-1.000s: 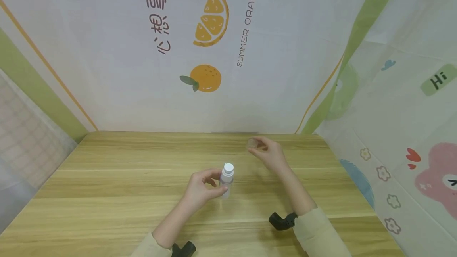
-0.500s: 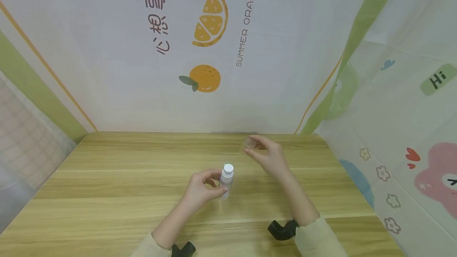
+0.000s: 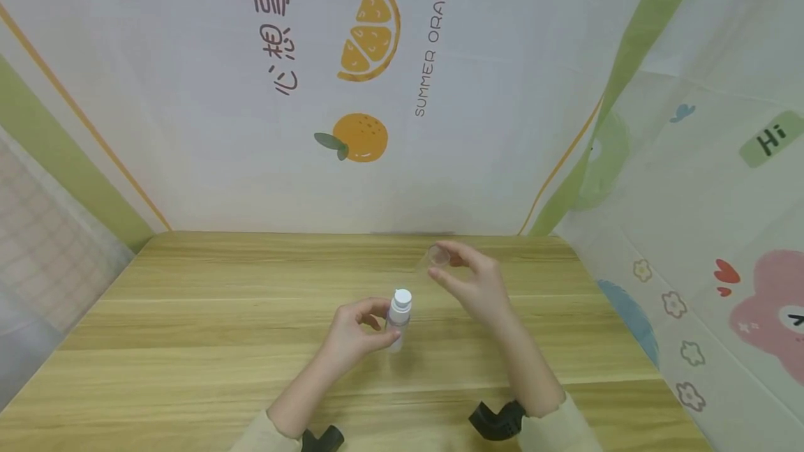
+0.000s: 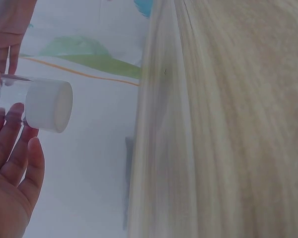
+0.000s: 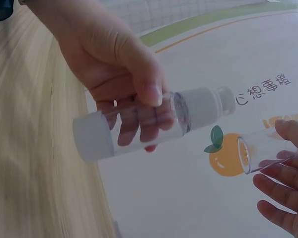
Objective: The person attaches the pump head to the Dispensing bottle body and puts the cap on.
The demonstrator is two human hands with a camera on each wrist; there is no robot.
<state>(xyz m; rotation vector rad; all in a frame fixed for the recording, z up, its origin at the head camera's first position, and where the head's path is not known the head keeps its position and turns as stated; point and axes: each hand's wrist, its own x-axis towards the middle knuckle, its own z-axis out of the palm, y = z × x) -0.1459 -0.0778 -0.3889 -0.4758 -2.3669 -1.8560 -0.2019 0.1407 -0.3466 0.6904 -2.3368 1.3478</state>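
Note:
My left hand grips a small clear pump bottle with a white pump top and a white base. The bottle is upright, held above the table. In the right wrist view its see-through body shows the fingers behind it. Up and to the right, my right hand pinches a clear cap between thumb and fingers. The cap is apart from the bottle, its open end facing the pump top. In the left wrist view the white base points toward the table.
A wooden table lies below both hands. A white printed cloth hangs behind it, and another patterned cloth covers the right side. Black devices sit at both wrists.
My right hand has shifted slightly left and toward me with the clear cap, and the cap has tilted so more of it shows. My left hand and the bottle stay nearly still.

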